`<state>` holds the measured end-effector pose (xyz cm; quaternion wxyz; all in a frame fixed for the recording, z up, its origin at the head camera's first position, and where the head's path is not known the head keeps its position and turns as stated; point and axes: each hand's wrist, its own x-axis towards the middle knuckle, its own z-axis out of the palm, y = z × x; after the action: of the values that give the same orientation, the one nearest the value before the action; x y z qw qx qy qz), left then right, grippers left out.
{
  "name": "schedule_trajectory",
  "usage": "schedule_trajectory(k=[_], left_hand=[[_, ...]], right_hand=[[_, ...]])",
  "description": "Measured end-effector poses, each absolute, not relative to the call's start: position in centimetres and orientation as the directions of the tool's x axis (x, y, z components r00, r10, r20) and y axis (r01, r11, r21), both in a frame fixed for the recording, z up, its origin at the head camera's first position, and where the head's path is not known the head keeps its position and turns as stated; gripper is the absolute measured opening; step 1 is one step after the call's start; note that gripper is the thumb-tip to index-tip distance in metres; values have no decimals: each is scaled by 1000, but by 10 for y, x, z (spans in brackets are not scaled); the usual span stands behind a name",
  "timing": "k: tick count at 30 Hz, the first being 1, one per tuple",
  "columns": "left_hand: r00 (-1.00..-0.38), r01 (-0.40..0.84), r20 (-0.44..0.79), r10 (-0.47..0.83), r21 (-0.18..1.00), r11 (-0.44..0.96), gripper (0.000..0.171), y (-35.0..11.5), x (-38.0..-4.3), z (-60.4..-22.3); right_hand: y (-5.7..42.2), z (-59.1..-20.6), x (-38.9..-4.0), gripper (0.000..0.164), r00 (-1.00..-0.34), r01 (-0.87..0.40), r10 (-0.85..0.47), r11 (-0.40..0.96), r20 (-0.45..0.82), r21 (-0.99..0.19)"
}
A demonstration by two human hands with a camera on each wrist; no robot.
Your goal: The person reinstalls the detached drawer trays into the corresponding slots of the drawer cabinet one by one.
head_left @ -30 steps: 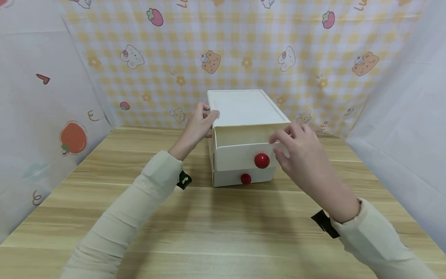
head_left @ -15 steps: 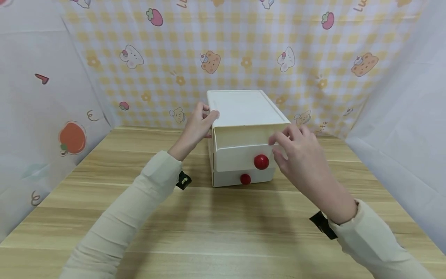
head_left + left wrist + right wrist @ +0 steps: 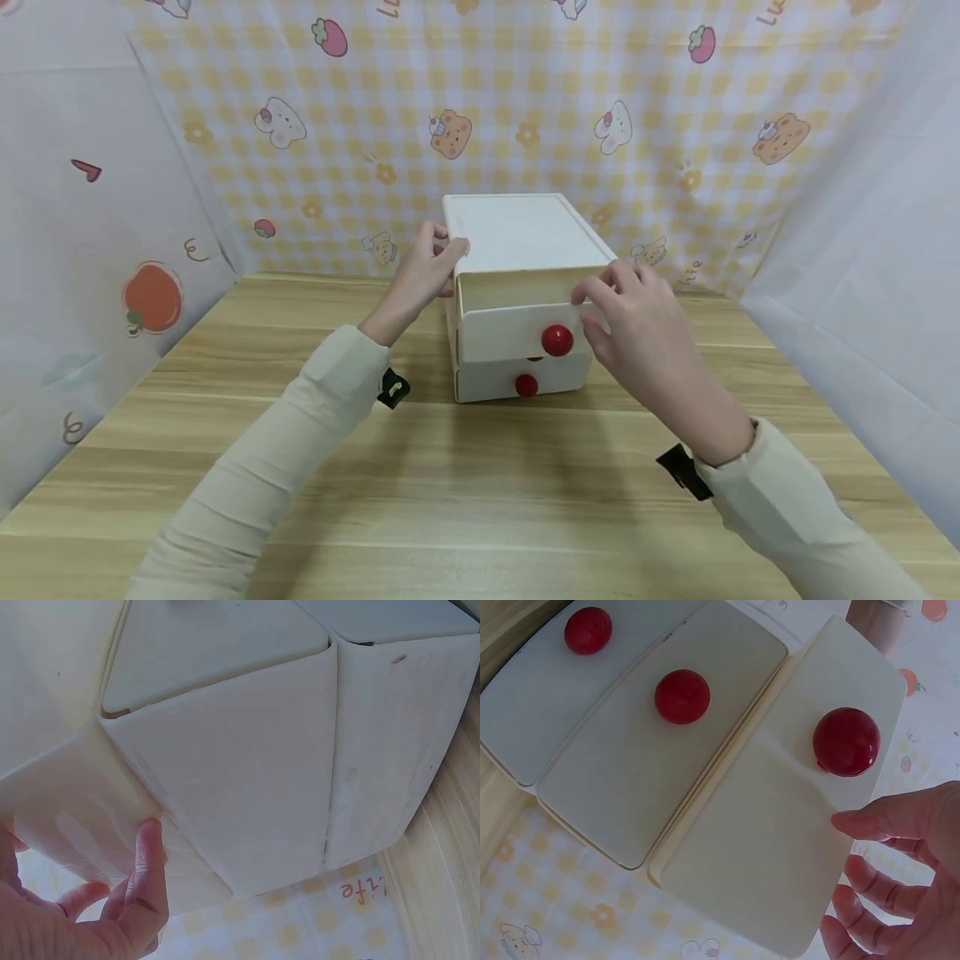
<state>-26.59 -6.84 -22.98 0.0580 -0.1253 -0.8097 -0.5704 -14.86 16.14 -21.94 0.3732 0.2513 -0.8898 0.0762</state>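
Note:
A white drawer cabinet [image 3: 525, 229] stands on the table, turned slightly, with red ball knobs on its drawers. Its top drawer [image 3: 510, 333] is pulled partway out. My right hand [image 3: 648, 333] pinches the right end of this drawer's front at the upper edge, thumb on the front face and fingers behind, beside the red knob [image 3: 847, 742]. My left hand [image 3: 423, 267] holds the cabinet's upper left edge, thumb on top and fingertips against the side. In the right wrist view the middle drawer [image 3: 660, 742] and bottom drawer [image 3: 547, 697] are pushed in.
The cabinet stands on a wood-grain table [image 3: 420, 508] near its back. Behind hangs a yellow checked curtain [image 3: 495, 75] with cartoon prints. White cloth walls [image 3: 892, 250] close off both sides.
The front of the top drawer has risen slightly with my right hand, and a sliver of the middle knob shows below it. My left hand stays on the cabinet.

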Motion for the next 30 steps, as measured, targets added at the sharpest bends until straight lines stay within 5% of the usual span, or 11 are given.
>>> schedule_trajectory(k=[30], left_hand=[[-962, 269, 237, 135, 905, 329, 35, -68, -265, -229]], right_hand=[[159, -222, -190, 16, -609, -522, -345, 852, 714, -34]])
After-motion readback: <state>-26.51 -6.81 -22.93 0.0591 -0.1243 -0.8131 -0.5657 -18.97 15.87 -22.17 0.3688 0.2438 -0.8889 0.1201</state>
